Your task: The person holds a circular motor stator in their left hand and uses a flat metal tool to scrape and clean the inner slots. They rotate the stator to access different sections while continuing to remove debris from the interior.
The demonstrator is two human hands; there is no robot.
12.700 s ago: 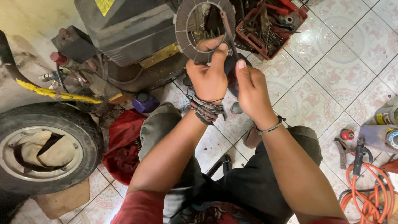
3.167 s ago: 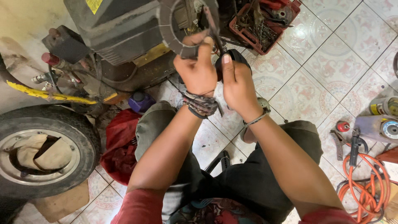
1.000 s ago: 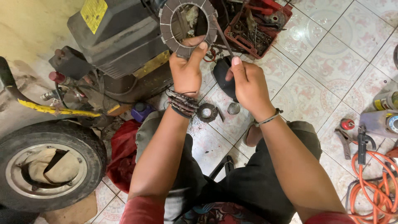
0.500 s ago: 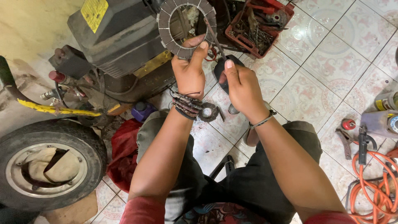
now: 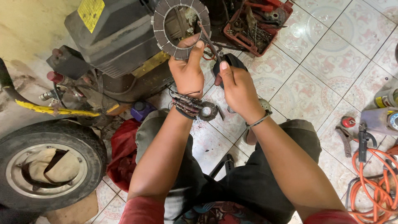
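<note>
your left hand [image 5: 187, 68] pinches grey segmented ring [image 5: 181, 28], held up over engine | your right hand [image 5: 236, 85] closed on thin tool [image 5: 210, 41], tip at ring's rim | patterned tile floor [image 5: 315, 91]: red parts tray [image 5: 257, 23], tyre [image 5: 47, 166], orange hose [image 5: 369, 182]

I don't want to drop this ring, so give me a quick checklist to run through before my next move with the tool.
1. Left hand pinches the segmented ring at its lower edge: ok.
2. Right hand grips the black-handled tool: ok.
3. Tool tip on the ring's inner edge: cannot tell.
4. Small round part lying on the tiled floor under the wrist: ok.
5. Red tray within reach: ok.
</note>
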